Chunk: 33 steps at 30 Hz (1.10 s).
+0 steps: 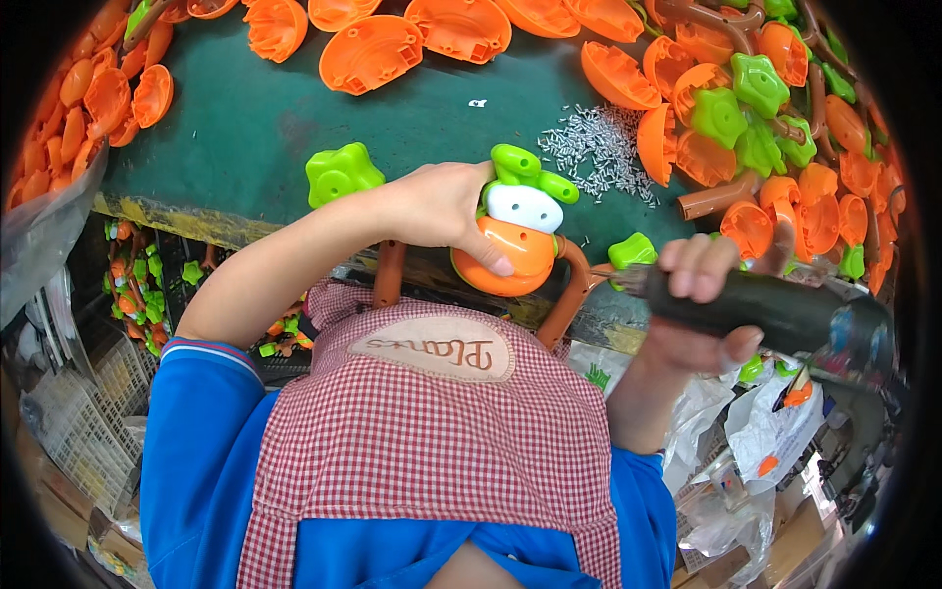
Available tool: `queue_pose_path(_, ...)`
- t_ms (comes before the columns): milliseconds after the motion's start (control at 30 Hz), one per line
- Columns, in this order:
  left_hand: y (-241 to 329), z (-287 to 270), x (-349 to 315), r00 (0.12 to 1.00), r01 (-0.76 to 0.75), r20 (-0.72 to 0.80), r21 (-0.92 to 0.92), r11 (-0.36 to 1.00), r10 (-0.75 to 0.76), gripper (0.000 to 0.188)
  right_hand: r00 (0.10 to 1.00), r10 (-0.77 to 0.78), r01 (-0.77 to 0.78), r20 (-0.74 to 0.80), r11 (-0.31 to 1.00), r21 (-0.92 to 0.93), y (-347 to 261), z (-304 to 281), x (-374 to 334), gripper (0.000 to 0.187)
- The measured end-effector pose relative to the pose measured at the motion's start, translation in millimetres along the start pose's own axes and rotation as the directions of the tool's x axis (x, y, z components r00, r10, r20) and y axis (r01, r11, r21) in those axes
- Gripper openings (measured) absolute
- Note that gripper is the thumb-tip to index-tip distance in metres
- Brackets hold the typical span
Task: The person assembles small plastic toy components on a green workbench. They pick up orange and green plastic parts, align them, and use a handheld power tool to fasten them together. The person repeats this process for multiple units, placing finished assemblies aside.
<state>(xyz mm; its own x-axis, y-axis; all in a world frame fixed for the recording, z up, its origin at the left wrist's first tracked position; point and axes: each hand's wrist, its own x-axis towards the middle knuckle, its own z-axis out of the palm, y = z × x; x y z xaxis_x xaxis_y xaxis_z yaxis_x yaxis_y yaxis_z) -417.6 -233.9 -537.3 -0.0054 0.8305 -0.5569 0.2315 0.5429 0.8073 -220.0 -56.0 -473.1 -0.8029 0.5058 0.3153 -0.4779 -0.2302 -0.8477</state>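
Note:
At the table's near edge my left hand (pixel 444 204) grips a plastic toy (pixel 525 253). It has an orange ball-shaped body, a white eye piece and green knobs on top. My thumb presses on the orange front; the other fingers are mostly hidden behind. Curved brown tubes (pixel 567 299) extend beside the toy, and a green flower-shaped piece (pixel 634 250) sits by the right one. My right hand (pixel 699 275) is wrapped around a dark electric screwdriver (pixel 775 312), held roughly level with its tip pointing left, close to that green piece.
Loose silver screws (pixel 594 147) lie heaped on the green tabletop (pixel 226 118). Another green flower piece (pixel 343 175) rests left of my forearm. Orange shells (pixel 371 54) line the far side, with piles of orange, green and brown parts (pixel 760 128) at right and orange shells (pixel 108 103) at left.

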Motion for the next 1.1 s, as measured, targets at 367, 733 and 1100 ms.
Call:
queue_pose_path(367, 1.7, -0.5, -3.6, 0.997, -0.072, -0.010, -0.095, 0.993, 0.072, 0.090, 1.000, -0.002, 0.003, 0.002, 0.924, -0.383, 38.1, 70.5, -10.1, 0.089)
queue_pose_path(733, -0.9, 4.8, 3.9, 0.999, -0.037, -0.039, 0.018, 0.999, 0.038, 0.086, 0.944, 0.001, 0.010, 0.330, 0.999, -0.032, 61.1, 48.7, 7.8, 0.073)
queue_pose_path(1100, 6.5, -2.8, -7.2, 0.992, 0.119, -0.053, 0.008, 0.993, -0.118, 0.072, 0.975, -0.156, 0.114, -0.156, 0.962, -0.246, 85.0, 17.8, 40.1, 0.090)
